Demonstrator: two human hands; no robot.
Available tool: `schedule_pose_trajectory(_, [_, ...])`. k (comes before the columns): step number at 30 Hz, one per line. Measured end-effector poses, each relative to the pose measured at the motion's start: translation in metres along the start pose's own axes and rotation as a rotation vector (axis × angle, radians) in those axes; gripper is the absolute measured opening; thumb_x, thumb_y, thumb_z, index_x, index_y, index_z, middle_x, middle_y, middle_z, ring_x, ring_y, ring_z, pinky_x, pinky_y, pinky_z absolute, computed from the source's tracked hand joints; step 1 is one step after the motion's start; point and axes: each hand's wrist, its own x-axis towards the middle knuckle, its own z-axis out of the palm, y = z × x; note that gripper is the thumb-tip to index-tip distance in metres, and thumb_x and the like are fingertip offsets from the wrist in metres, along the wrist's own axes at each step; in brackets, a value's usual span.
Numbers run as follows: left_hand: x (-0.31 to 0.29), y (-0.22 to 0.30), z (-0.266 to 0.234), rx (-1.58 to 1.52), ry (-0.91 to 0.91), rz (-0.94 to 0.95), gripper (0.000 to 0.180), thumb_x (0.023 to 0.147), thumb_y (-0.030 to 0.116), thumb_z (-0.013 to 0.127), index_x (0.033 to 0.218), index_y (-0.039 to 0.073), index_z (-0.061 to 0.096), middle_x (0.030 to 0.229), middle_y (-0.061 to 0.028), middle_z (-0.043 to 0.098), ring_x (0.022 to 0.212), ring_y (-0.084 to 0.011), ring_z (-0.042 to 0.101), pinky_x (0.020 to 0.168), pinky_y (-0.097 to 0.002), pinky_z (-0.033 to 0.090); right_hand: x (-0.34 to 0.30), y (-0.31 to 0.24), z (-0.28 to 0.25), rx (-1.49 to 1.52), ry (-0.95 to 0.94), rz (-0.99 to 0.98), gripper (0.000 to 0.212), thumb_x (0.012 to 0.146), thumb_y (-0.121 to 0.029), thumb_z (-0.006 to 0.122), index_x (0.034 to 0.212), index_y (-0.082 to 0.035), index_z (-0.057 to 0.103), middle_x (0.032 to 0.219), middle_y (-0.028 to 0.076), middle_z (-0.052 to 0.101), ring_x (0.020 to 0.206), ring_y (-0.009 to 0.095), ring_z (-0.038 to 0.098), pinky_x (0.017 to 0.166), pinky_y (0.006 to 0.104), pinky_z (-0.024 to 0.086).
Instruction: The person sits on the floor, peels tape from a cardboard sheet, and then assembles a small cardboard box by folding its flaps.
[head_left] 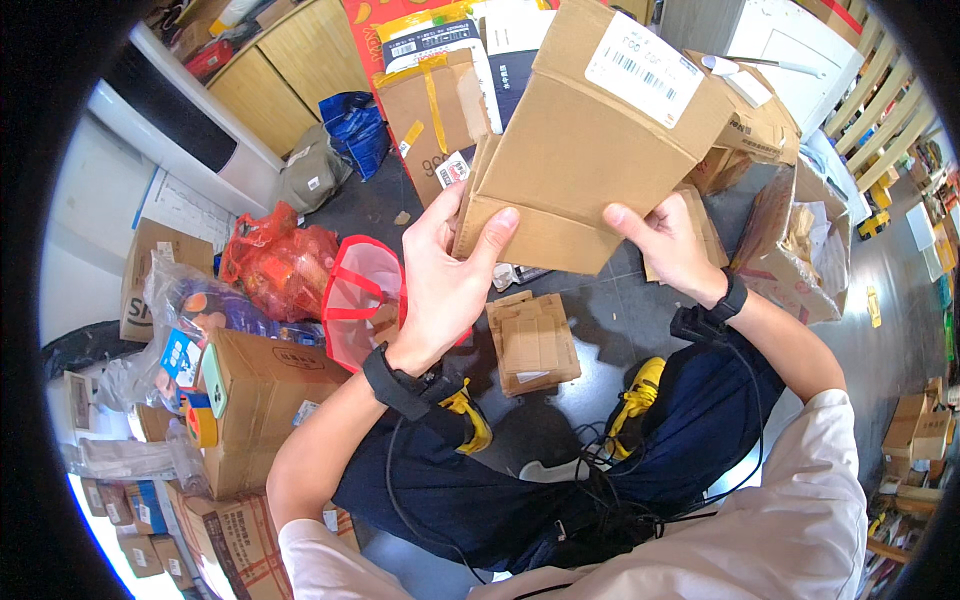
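A flattened brown cardboard box [585, 165] is held up in front of me, tilted, with a white barcode label [645, 72] near its upper right corner. My left hand [450, 250] grips its lower left edge, thumb on the front and fingers hidden behind. At the lower right edge, my right hand [680, 250] holds it the same way, its thumb pressed on the face. More folded layers show along the box's left side. Below, between my feet, lies a small stack of flattened cardboard [532, 345] on the dark floor.
Left of me are a red-rimmed translucent basket [362, 300], a red mesh bag [282, 262] and a large carton [268, 400]. An open carton [795, 245] with scraps stands at right. Taped parcels [432, 110] are ahead. Dark cables [595, 445] hang between my legs.
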Motion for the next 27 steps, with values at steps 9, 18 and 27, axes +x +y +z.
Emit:
schedule_pose_trajectory(9, [-0.001, -0.005, -0.003, -0.018, -0.097, -0.018, 0.027, 0.094, 0.005, 0.063, 0.117, -0.006, 0.055, 0.109, -0.0075, 0.064, 0.100, -0.0101, 0.059, 0.088, -0.0256, 0.047, 0.017, -0.012, -0.009, 0.090, 0.173, -0.024, 0.046, 0.092, -0.017, 0.068, 0.131, 0.002, 0.051, 0.123, 0.008, 0.061, 0.109, 0.014, 0.058, 0.095, 0.0312, 0.047])
schedule_pose_trajectory(18, [-0.006, -0.007, -0.001, 0.210, -0.171, -0.106, 0.037, 0.090, 0.009, 0.070, 0.121, -0.005, 0.056, 0.108, -0.0075, 0.066, 0.098, -0.0100, 0.060, 0.086, -0.0264, 0.050, 0.010, -0.005, -0.014, 0.087, -0.087, 0.160, 0.046, 0.092, -0.027, 0.068, 0.126, 0.003, 0.056, 0.121, 0.008, 0.063, 0.110, 0.013, 0.058, 0.098, 0.0320, 0.046])
schedule_pose_trajectory(27, [0.008, 0.011, -0.012, 0.532, -0.109, 0.401, 0.014, 0.083, -0.002, 0.069, 0.097, 0.000, 0.068, 0.089, -0.0092, 0.073, 0.083, -0.0122, 0.070, 0.073, -0.0257, 0.053, 0.014, -0.011, -0.006, 0.256, -0.054, -0.174, 0.081, 0.083, -0.027, 0.077, 0.147, -0.007, 0.032, 0.139, 0.010, 0.047, 0.124, 0.018, 0.049, 0.102, 0.0350, 0.043])
